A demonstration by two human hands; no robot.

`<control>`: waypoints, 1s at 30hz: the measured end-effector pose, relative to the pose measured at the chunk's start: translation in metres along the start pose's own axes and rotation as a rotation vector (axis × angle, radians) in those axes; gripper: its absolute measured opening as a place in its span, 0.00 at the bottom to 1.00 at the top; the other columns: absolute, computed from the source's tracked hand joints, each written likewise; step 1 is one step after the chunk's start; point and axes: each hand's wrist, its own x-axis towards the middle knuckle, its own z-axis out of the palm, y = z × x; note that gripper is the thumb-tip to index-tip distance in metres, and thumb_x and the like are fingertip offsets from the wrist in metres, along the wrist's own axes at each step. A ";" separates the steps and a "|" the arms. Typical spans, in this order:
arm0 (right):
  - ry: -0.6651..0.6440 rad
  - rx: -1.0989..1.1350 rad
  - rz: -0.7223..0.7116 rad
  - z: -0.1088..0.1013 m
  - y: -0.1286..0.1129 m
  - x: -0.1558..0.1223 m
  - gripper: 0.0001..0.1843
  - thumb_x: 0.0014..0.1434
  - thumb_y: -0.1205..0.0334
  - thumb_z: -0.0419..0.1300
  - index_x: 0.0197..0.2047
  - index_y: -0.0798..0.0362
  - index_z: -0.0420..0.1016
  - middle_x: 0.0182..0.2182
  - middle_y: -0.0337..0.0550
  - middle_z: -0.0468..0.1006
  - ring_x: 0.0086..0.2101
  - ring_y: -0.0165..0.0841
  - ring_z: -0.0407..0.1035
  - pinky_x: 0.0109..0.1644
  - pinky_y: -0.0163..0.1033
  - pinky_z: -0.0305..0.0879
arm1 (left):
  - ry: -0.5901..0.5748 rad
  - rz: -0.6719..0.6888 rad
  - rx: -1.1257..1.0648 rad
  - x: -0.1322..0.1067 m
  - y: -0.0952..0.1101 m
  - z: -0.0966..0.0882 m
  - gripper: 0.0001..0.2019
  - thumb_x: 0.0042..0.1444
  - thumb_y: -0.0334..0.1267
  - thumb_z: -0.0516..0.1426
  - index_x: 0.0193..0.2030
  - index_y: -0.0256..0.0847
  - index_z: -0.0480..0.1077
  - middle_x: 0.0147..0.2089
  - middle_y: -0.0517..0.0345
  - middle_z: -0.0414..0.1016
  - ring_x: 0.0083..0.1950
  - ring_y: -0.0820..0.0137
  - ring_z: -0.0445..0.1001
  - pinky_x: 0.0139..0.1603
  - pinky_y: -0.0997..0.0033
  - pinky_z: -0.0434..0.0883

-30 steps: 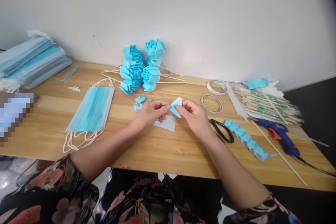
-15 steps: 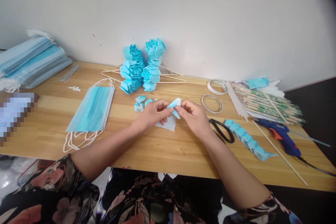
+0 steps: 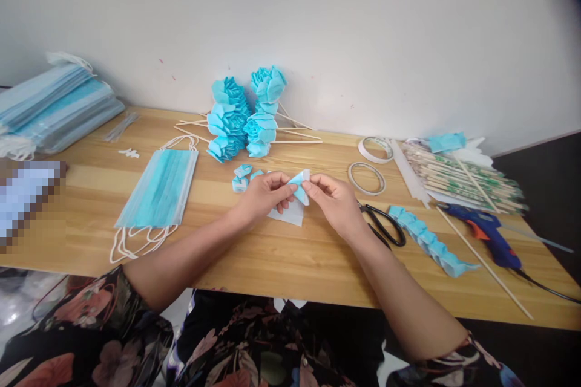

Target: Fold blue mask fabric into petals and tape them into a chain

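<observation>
Between my two hands is a small folded piece of blue mask fabric point(image 3: 300, 186) with a white edge. My left hand point(image 3: 265, 196) pinches its left side between thumb and fingers. At its right side, my right hand point(image 3: 332, 198) grips the white edge with thumb and forefinger. Below the fingers a flat whitish piece of fabric point(image 3: 294, 216) lies on the table, partly hidden by my left hand. Just left of that hand are several small folded blue pieces point(image 3: 240, 184).
Blue fabric flowers on sticks point(image 3: 229, 124) lie at the back. Face masks point(image 3: 157, 187) are at left, with a larger stack point(image 3: 54, 109) behind. To the right are tape rolls point(image 3: 367, 179), black-handled scissors point(image 3: 385, 227), a folded blue strip point(image 3: 426, 242), a glue gun point(image 3: 490, 236) and bundled sticks point(image 3: 458, 178).
The fabric piece has turned between my fingers and now shows a wider triangular face with its white edge upright at the right. Both hands stay in nearly the same place.
</observation>
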 end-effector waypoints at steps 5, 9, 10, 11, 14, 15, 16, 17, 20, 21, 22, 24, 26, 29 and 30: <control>0.024 0.114 -0.006 0.000 -0.001 0.000 0.14 0.62 0.49 0.59 0.33 0.51 0.76 0.28 0.39 0.76 0.32 0.33 0.69 0.40 0.39 0.67 | 0.028 -0.002 0.012 0.000 0.002 0.000 0.13 0.55 0.44 0.62 0.28 0.36 0.69 0.22 0.63 0.70 0.21 0.79 0.67 0.24 0.78 0.66; 0.019 0.046 0.001 -0.001 0.000 -0.001 0.14 0.60 0.51 0.61 0.29 0.51 0.73 0.25 0.37 0.73 0.29 0.30 0.65 0.35 0.36 0.63 | 0.031 -0.001 0.009 -0.001 0.002 0.000 0.13 0.54 0.44 0.62 0.28 0.36 0.68 0.22 0.63 0.70 0.21 0.79 0.67 0.24 0.78 0.66; 0.015 0.019 0.007 -0.001 0.000 -0.001 0.14 0.59 0.51 0.62 0.29 0.51 0.73 0.24 0.36 0.71 0.27 0.29 0.63 0.33 0.36 0.61 | 0.028 -0.004 0.013 -0.001 0.002 0.000 0.13 0.54 0.44 0.62 0.28 0.36 0.68 0.22 0.63 0.70 0.21 0.79 0.67 0.24 0.78 0.66; 0.012 -0.002 0.013 -0.002 0.000 -0.001 0.13 0.59 0.52 0.62 0.28 0.51 0.72 0.24 0.35 0.70 0.26 0.29 0.61 0.32 0.35 0.59 | 0.023 -0.008 0.019 -0.001 0.002 0.000 0.13 0.55 0.44 0.62 0.29 0.36 0.68 0.22 0.63 0.70 0.21 0.79 0.67 0.24 0.78 0.66; 0.003 -0.022 0.018 -0.002 0.001 -0.001 0.13 0.59 0.52 0.61 0.28 0.51 0.71 0.22 0.34 0.68 0.25 0.28 0.59 0.30 0.35 0.57 | -0.001 -0.013 0.031 0.000 -0.001 0.000 0.13 0.55 0.45 0.61 0.29 0.36 0.69 0.23 0.63 0.70 0.21 0.79 0.67 0.24 0.78 0.67; 0.000 -0.022 0.021 -0.001 0.001 -0.001 0.13 0.59 0.53 0.61 0.28 0.51 0.71 0.22 0.34 0.68 0.25 0.28 0.59 0.30 0.35 0.57 | -0.008 -0.011 0.031 0.000 -0.001 -0.001 0.14 0.55 0.45 0.61 0.30 0.36 0.69 0.23 0.62 0.70 0.21 0.79 0.67 0.24 0.78 0.67; -0.001 -0.023 0.025 -0.001 0.000 -0.001 0.13 0.59 0.53 0.61 0.28 0.51 0.71 0.22 0.34 0.68 0.25 0.28 0.60 0.30 0.35 0.57 | -0.014 -0.007 0.030 0.000 -0.002 -0.001 0.14 0.55 0.46 0.61 0.30 0.36 0.69 0.24 0.62 0.70 0.21 0.79 0.67 0.24 0.77 0.67; -0.004 -0.023 0.028 -0.001 0.000 -0.001 0.13 0.59 0.52 0.61 0.28 0.51 0.71 0.22 0.34 0.68 0.25 0.28 0.60 0.30 0.36 0.57 | -0.018 -0.004 0.030 0.000 -0.002 0.000 0.14 0.55 0.46 0.62 0.29 0.36 0.69 0.24 0.62 0.70 0.21 0.79 0.68 0.24 0.77 0.67; 0.000 0.017 0.019 0.001 -0.001 0.000 0.12 0.60 0.52 0.61 0.30 0.51 0.72 0.24 0.36 0.71 0.27 0.30 0.64 0.34 0.36 0.62 | -0.013 -0.013 0.030 0.000 -0.001 0.000 0.15 0.55 0.46 0.62 0.28 0.36 0.69 0.23 0.63 0.70 0.21 0.79 0.67 0.24 0.78 0.67; 0.013 0.050 0.011 0.001 -0.001 0.000 0.12 0.60 0.52 0.60 0.32 0.51 0.73 0.26 0.36 0.73 0.29 0.30 0.66 0.36 0.37 0.64 | -0.003 -0.019 0.031 0.000 0.000 0.000 0.14 0.55 0.45 0.62 0.28 0.36 0.68 0.23 0.63 0.70 0.21 0.79 0.67 0.24 0.78 0.67; 0.031 0.085 0.005 0.001 -0.002 0.000 0.11 0.60 0.51 0.60 0.33 0.50 0.73 0.28 0.37 0.75 0.30 0.31 0.68 0.38 0.38 0.66 | 0.008 -0.024 0.033 0.000 0.001 0.000 0.14 0.55 0.45 0.62 0.27 0.36 0.68 0.22 0.63 0.70 0.21 0.79 0.67 0.23 0.78 0.66; 0.082 0.127 -0.007 0.000 -0.003 0.000 0.11 0.60 0.51 0.59 0.36 0.50 0.73 0.31 0.39 0.77 0.33 0.32 0.70 0.41 0.39 0.68 | 0.033 -0.030 0.036 0.000 0.004 0.001 0.13 0.55 0.43 0.61 0.27 0.36 0.68 0.22 0.63 0.71 0.21 0.79 0.67 0.23 0.79 0.66; 0.110 0.100 -0.019 0.000 -0.004 0.000 0.09 0.59 0.52 0.60 0.36 0.50 0.73 0.33 0.40 0.78 0.34 0.33 0.71 0.42 0.40 0.69 | 0.051 -0.028 0.032 0.000 0.005 0.001 0.12 0.56 0.41 0.61 0.26 0.36 0.68 0.22 0.63 0.70 0.21 0.80 0.67 0.23 0.79 0.65; 0.093 0.006 -0.046 -0.001 -0.006 -0.001 0.06 0.58 0.56 0.61 0.34 0.50 0.74 0.34 0.41 0.78 0.33 0.33 0.71 0.40 0.39 0.68 | 0.055 -0.027 0.014 -0.001 0.006 0.002 0.11 0.56 0.39 0.60 0.26 0.36 0.69 0.22 0.63 0.71 0.21 0.79 0.66 0.23 0.79 0.65; 0.082 -0.018 -0.060 -0.001 -0.006 -0.001 0.06 0.59 0.57 0.61 0.34 0.50 0.74 0.35 0.41 0.79 0.34 0.33 0.71 0.40 0.39 0.68 | 0.054 -0.027 0.010 -0.001 0.006 0.002 0.11 0.57 0.39 0.60 0.26 0.36 0.68 0.23 0.63 0.71 0.21 0.80 0.66 0.23 0.79 0.65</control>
